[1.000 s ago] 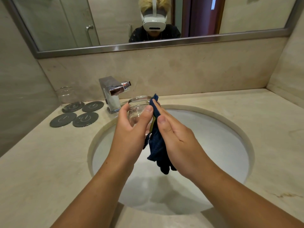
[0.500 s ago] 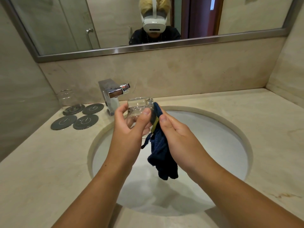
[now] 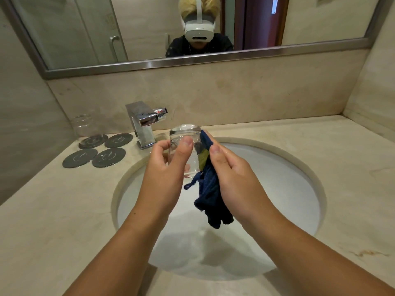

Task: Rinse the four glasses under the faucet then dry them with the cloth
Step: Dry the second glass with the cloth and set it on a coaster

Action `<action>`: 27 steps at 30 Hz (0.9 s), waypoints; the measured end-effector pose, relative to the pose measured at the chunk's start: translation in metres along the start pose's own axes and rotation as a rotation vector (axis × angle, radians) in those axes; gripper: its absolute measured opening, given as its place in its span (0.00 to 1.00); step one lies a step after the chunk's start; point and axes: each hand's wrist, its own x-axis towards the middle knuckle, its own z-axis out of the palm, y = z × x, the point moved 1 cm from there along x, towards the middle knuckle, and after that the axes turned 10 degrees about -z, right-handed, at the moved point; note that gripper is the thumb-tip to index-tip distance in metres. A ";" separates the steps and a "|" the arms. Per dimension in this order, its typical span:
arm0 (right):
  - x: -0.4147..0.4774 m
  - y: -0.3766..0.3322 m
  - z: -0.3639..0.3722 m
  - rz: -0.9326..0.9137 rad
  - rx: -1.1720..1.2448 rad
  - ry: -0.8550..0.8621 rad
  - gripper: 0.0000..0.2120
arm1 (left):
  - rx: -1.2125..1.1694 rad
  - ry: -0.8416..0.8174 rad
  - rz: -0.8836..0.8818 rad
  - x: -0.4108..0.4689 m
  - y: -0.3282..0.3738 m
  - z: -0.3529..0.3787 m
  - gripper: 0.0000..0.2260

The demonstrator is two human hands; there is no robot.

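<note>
Clear glass (image 3: 185,133) clasped in left grip (image 3: 164,178); right grip (image 3: 233,174) pinches navy cloth (image 3: 211,199) w/ olive tag (image 3: 203,160), unreadable.

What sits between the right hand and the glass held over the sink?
The blue cloth: the right hand presses it against the side of the glass, which the left hand grips. The head view shows it.
</note>
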 end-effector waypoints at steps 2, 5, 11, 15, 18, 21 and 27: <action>0.001 -0.001 -0.002 0.003 0.011 0.005 0.18 | -0.049 -0.018 -0.014 0.001 0.000 -0.001 0.29; 0.002 -0.001 -0.004 0.050 0.070 0.004 0.18 | -0.126 -0.054 -0.061 0.002 0.001 -0.003 0.34; 0.003 0.007 -0.002 0.143 0.148 -0.005 0.16 | 0.027 -0.072 -0.091 0.004 -0.001 -0.005 0.18; 0.003 0.006 -0.004 0.090 0.066 0.029 0.17 | -0.017 -0.005 -0.055 0.001 -0.002 -0.006 0.30; 0.002 0.001 -0.005 0.036 -0.014 0.008 0.18 | -0.044 -0.006 -0.009 0.000 -0.001 -0.005 0.25; 0.003 0.001 -0.007 0.039 -0.006 0.031 0.17 | -0.125 -0.048 -0.037 0.000 0.001 -0.006 0.22; 0.006 -0.001 -0.012 0.187 0.244 0.097 0.17 | -0.228 -0.156 -0.108 -0.001 0.004 -0.006 0.22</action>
